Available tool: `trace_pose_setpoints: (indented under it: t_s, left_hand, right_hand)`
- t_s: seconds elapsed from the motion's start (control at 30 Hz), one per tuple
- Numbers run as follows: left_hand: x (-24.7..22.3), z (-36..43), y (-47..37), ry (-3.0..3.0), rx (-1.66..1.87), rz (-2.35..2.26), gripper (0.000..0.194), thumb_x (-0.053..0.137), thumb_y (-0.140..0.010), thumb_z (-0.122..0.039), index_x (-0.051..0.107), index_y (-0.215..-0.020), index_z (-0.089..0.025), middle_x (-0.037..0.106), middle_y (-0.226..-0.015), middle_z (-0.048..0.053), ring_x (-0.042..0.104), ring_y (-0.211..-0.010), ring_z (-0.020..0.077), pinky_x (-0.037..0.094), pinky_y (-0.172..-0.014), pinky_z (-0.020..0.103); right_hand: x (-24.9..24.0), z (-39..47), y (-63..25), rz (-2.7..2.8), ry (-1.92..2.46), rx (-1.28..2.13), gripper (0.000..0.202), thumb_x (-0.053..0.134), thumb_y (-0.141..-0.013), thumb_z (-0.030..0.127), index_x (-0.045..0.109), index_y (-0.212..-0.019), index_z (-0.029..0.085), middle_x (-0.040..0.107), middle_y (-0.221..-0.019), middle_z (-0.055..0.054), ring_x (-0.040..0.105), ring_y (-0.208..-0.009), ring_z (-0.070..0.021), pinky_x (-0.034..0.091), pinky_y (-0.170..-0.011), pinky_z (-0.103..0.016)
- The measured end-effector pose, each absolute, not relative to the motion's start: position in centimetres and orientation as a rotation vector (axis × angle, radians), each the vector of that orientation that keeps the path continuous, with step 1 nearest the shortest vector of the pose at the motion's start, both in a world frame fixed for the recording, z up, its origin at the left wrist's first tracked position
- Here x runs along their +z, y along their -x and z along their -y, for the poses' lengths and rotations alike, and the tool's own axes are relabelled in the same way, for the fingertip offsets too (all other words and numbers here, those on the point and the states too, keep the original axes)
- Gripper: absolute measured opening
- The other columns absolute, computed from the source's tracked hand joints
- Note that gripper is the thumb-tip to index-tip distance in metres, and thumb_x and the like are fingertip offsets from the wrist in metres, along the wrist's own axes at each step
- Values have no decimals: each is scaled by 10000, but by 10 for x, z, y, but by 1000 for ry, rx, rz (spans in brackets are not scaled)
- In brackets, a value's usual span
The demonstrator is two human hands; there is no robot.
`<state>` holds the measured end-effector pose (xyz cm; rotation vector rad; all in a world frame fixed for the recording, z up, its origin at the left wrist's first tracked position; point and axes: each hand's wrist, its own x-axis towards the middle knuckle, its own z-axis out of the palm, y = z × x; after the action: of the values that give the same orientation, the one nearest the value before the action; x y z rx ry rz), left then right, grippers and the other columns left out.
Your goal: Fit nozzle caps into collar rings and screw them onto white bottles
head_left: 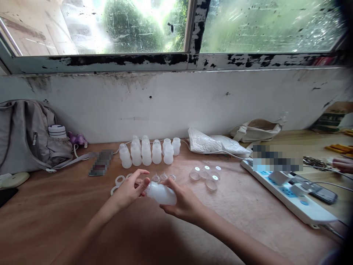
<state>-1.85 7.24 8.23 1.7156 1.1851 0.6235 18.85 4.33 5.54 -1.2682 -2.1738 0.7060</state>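
My right hand [183,198] is wrapped round a small frosted baby bottle [162,194], which lies tilted with its neck to the left. My left hand [135,188] is closed at the neck end, thumb and fingertips against it; the fingers partly hide the neck. Just beyond the hands, several clear teats [163,176] sit on the table. White rings [120,180] lie by my left hand, partly covered by it. Clear round caps [211,184] and small white discs [215,177] are spread to the right. Several more bottles [146,156] stand upright behind, some with domed tops.
On the wooden table [82,206], a long white power strip [289,195] with plugs and cables lies right, beside a phone [322,193]. White plastic packets [217,143] and a beige bag [256,130] rest by the wall. A grey backpack [27,136] stands left. Another person's hand [343,165] shows far right.
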Motion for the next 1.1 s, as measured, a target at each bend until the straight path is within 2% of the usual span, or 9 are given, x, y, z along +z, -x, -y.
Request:
trace_pose_setpoints:
  t_s: [0.07,0.23,0.3,0.43,0.6,0.73,0.83,0.93,1.1]
  left_hand:
    - [82,-69,16,-1739,596,-1184,422,503,-762,-473,459,-1092,-212,635,-763,22,616,-696,184,497,-660,321]
    - [83,-69,16,-1891,696,-1057,459,651,-655,-317,515,-1092,-278,543,-1169,45,494,-1092,228,419,-893,343]
    - [79,-71,17,-1824,695,-1118,439,603,-696,-359,514,-1117,-271,549,-1167,63,538,-1035,237,458,-828,342]
    - [72,-72,16,-1758,615,-1146,307,577,-705,-391,608,-955,-214,659,-882,56,627,-787,213,502,-689,306]
    - [82,-65,15,-2023,691,-1005,387,651,-625,-238,559,-1001,-243,596,-1033,30,561,-975,209,454,-838,326]
    - [83,-57,14,-2404,549,-1097,561,642,-627,-229,458,-1155,-272,510,-1184,50,481,-1078,238,395,-888,381]
    - [73,-50,7,-2688,367,-1268,359,604,-649,-203,545,-1003,-222,609,-994,65,540,-949,262,374,-838,413]
    - [61,-44,-2,-2746,154,-1350,182,569,-648,-183,553,-830,-180,640,-758,53,587,-716,230,399,-669,334]
    - [43,-45,-9,-2988,356,-1453,179,452,-635,-39,531,-739,-162,600,-677,59,554,-639,224,369,-640,348]
  right_hand:
    - [51,-44,-189,2248,1289,566,452,618,-652,240,418,-1058,238,602,-982,-34,578,-803,-203,403,-630,-275]
    - [48,-46,-191,2309,1306,451,440,595,-665,232,408,-1064,229,606,-987,-40,581,-822,-207,416,-628,-278]
    - [47,-46,-191,2315,1295,433,453,598,-664,227,404,-1074,229,604,-998,-45,580,-840,-210,424,-647,-286]
    - [47,-47,-191,2324,1285,413,445,602,-657,198,424,-1065,221,603,-990,-53,574,-868,-215,422,-670,-292]
    - [51,-49,-193,2253,1199,732,446,649,-661,260,414,-1038,224,604,-927,-14,582,-737,-161,424,-584,-238]
    - [51,-47,-193,2364,1238,436,463,654,-650,208,434,-1057,208,601,-959,-53,569,-835,-212,431,-666,-297]
    - [49,-39,-189,2570,1166,122,516,660,-638,173,443,-1106,197,596,-978,-81,546,-878,-248,412,-728,-355]
    - [46,-30,-182,2663,1115,29,541,629,-651,136,426,-1148,194,595,-972,-90,548,-855,-245,402,-729,-361]
    - [45,-29,-176,2258,1473,696,400,661,-592,207,460,-936,190,603,-823,-37,569,-739,-213,409,-594,-292]
